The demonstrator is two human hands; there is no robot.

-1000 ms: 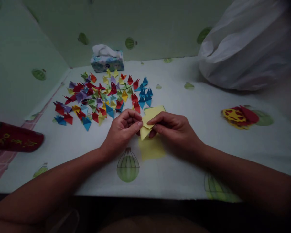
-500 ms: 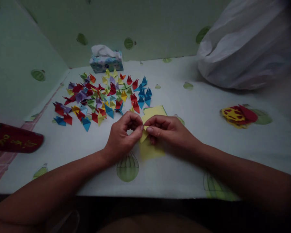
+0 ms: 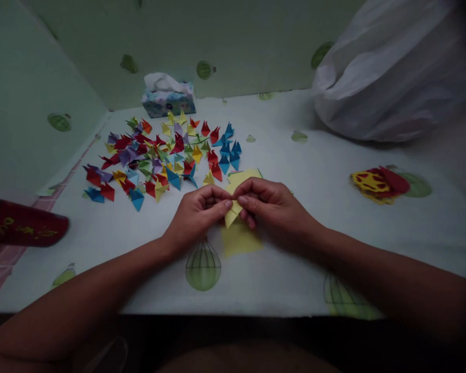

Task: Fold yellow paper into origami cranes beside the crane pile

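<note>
A small folded yellow paper [image 3: 232,213] is pinched between both hands, its pointed end hanging down. My left hand [image 3: 198,213] grips its left side with thumb and fingers. From the right, my right hand [image 3: 272,207] holds the other side, fingers curled behind the paper. The two hands nearly touch at the fingertips. Under them lies a flat yellow sheet [image 3: 243,243], and a stack of yellow paper [image 3: 245,175] shows just behind the hands. Several folded paper pieces [image 3: 155,155] in red, blue, yellow, green and purple are spread on the table at the back left.
A tissue box [image 3: 169,101] stands at the back against the wall. A dark red object [image 3: 27,223] lies at the left edge. At the right are a red and yellow item [image 3: 376,184] and a large white bag [image 3: 376,88]. The table's front edge [image 3: 233,311] is near.
The folded yellow paper now shows a wider face between my fingers. My right hand's fingers have shifted slightly, and the whole view has moved a little.
</note>
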